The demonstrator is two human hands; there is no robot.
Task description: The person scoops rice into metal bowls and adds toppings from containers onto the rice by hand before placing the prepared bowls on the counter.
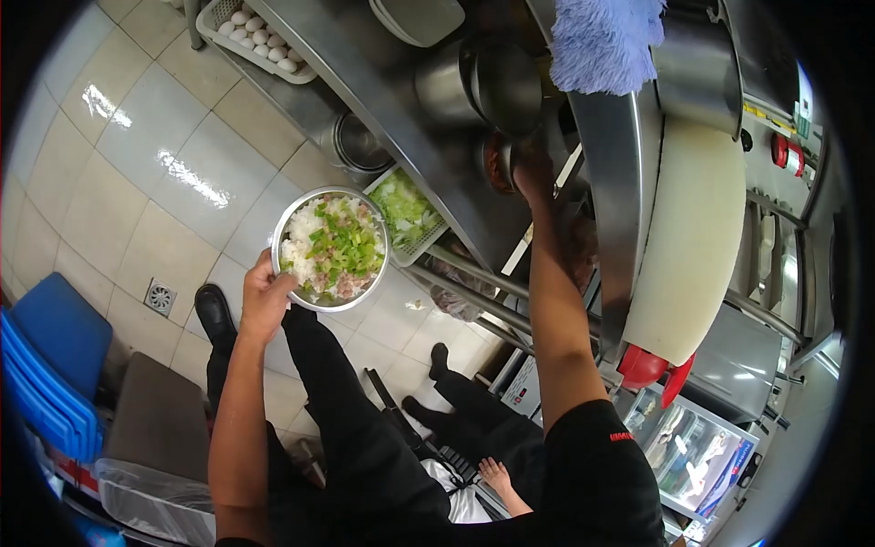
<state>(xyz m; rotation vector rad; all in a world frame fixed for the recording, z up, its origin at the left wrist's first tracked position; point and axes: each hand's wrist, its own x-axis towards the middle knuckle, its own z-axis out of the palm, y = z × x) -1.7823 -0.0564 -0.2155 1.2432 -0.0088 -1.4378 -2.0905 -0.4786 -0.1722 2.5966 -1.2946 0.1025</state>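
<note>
My left hand point(266, 296) grips the near-left rim of a round metal bowl point(385, 239), thumb over the edge. White rice, pinkish chopped meat and sliced green onion point(342, 246) lie in the bowl. My right hand point(531, 171) reaches over the steel counter to a small container point(498, 162) with reddish contents. Its fingers are in shadow, so whether they hold anything is unclear. Just beyond that container stand metal pots point(447, 88).
A basket of chopped greens point(403, 208) sits beside the bowl, under the counter edge point(383, 137). Eggs point(260, 36) fill a basket at top left. Blue stacked chairs point(59, 365) stand at left. A co-worker's hand point(495, 475) shows below. A white board point(688, 237) lies at right.
</note>
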